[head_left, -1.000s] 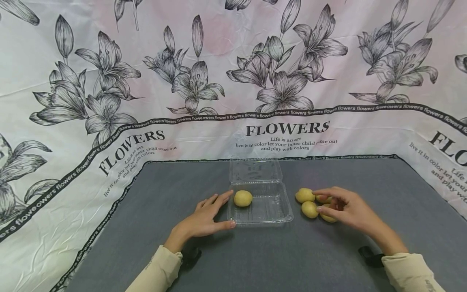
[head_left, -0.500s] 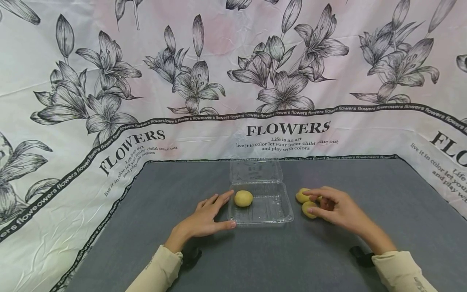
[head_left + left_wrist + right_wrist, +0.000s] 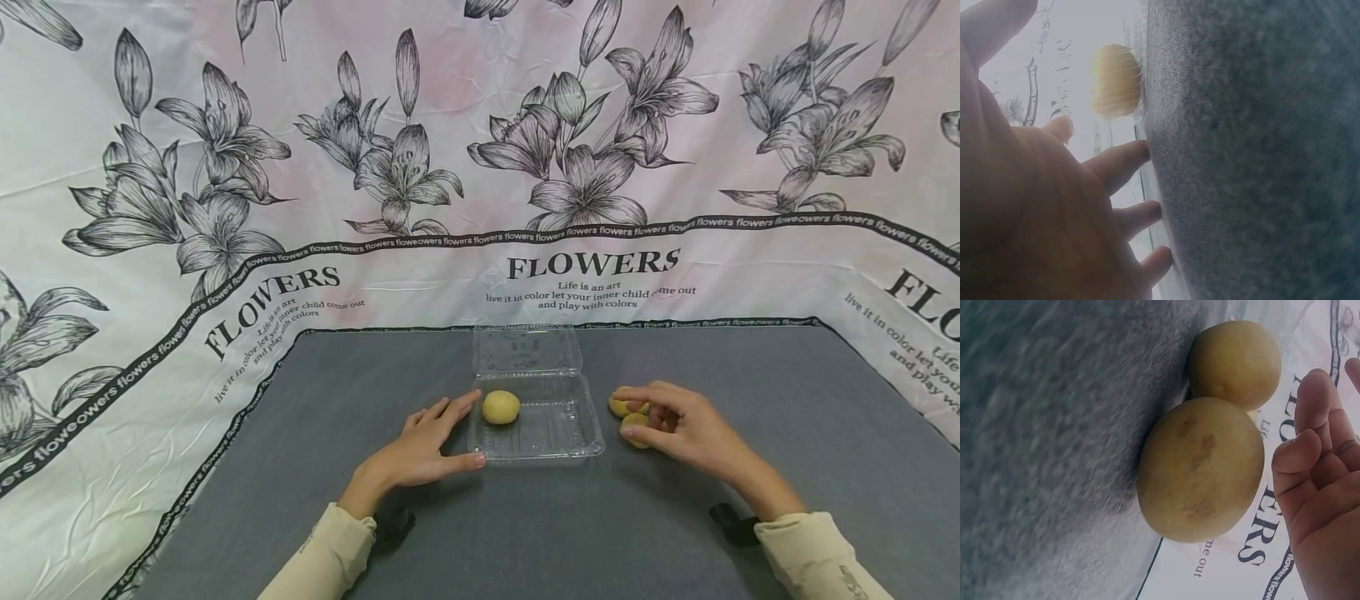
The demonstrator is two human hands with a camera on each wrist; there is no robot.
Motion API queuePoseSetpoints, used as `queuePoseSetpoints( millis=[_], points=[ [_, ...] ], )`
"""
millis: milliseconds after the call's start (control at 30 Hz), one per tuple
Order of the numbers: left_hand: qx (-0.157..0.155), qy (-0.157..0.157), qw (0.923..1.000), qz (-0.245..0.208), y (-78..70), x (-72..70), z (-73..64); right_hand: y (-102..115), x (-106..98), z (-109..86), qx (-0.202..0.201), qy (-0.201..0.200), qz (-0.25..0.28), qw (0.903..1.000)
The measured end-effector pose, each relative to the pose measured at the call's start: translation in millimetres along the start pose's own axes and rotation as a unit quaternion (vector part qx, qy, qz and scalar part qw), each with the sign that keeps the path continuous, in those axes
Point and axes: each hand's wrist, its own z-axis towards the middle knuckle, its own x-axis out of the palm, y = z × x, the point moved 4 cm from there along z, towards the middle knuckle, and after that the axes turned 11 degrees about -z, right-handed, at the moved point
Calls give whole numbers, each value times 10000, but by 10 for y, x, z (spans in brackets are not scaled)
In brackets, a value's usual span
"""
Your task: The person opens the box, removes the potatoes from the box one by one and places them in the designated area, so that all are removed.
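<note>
My left hand [image 3: 420, 450] lies with spread fingers at the left side of a clear plastic clamshell box [image 3: 577, 454], its thumb and a fingertip at the rim. One yellow potato [image 3: 501, 407] sits inside the box on the left; the left wrist view shows this potato [image 3: 1117, 81] through the clear wall. Over a small group of potatoes right of the box hovers my right hand [image 3: 693, 437], its thumb in front of the nearer potato [image 3: 634, 442] and its index finger over another potato [image 3: 618, 407]. In the right wrist view, loosely bent fingers [image 3: 1313, 403] stand apart from a brown-spotted potato [image 3: 1200, 472].
The box's hinged lid [image 3: 527, 350] stands raised at the back. A grey cloth [image 3: 540, 533] covers the table. Behind it hangs a white, flower-printed curtain [image 3: 435, 167]. In the right wrist view a second potato [image 3: 1235, 365] touches the spotted one.
My right hand has moved left over the potatoes and now covers more of the group. The left hand, the box and the potato inside have stayed in place.
</note>
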Motion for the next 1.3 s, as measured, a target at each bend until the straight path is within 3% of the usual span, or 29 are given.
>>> queuePoseSetpoints(
  millis=[500,967,1300],
  points=[
    [-22,2,10000,57,-11,-6,6,73,127,80,-299,-10,225,9993],
    [-9,-2,10000,58,-6,7,8,143,231,146,-193,228,413,9987],
    [-31,-41,10000,49,-6,-2,1,226,325,262,-353,241,466,9980]
  ],
)
